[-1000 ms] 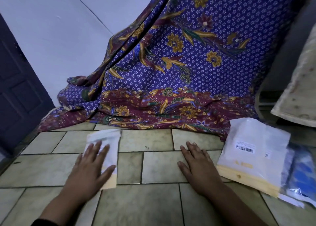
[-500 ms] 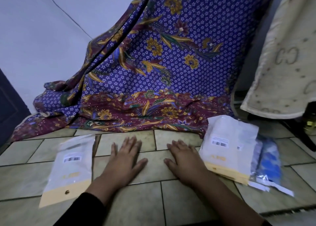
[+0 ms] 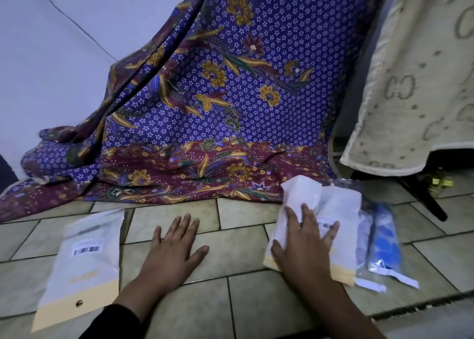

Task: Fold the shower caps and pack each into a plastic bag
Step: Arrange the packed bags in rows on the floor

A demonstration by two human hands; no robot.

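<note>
starting the next pack, by the look | one plastic bag lies on the floor at left, looks filled, judged done | right hand flat, fingers spread, on the bag stack at right | left hand flat on floor, holding nothing | blue packets just beside stack, likely caps yet to fold

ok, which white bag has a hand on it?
The right-side stack: the right hand rests on it. The single bag at left lies untouched; the left hand is on the floor.
</note>
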